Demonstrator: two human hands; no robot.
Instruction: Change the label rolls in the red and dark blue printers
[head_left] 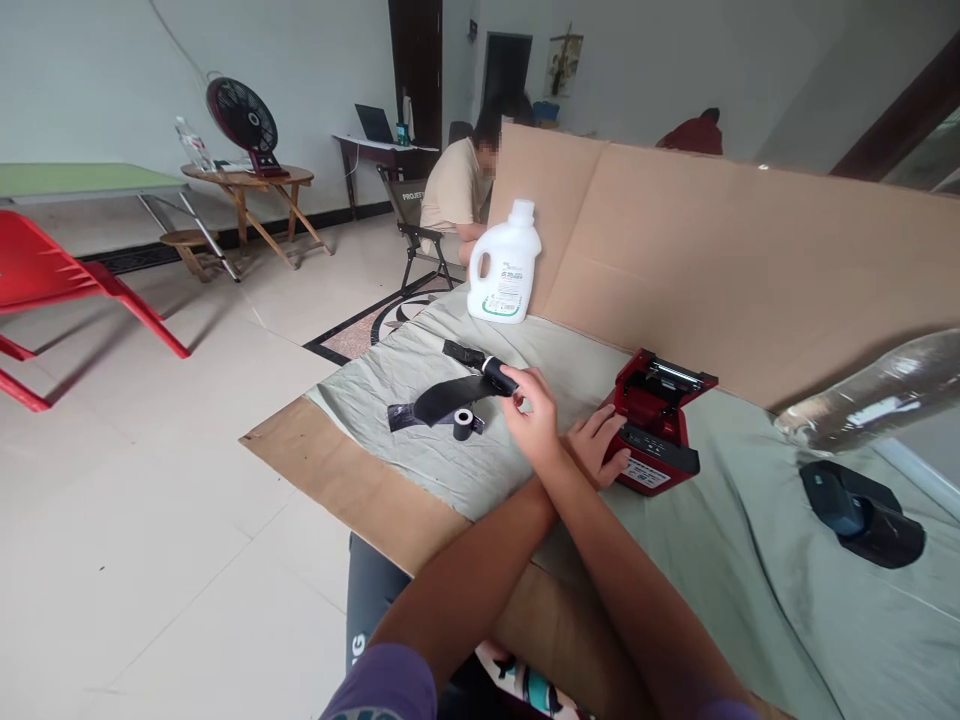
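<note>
White jug [514, 268] beside cardboard panel [675, 245], fan [241, 115] on wooden table [298, 177], red chair [34, 262]

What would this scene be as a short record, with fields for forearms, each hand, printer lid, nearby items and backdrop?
Forearms: crossed, right over left
Right hand: holding black roll
Left hand: resting on red printer
Printer lid: open
Nearby: small roll, black with white core; white jug, upright, capped
Surface: pale cloth beneath the printer
Backdrop: cardboard panel
</note>
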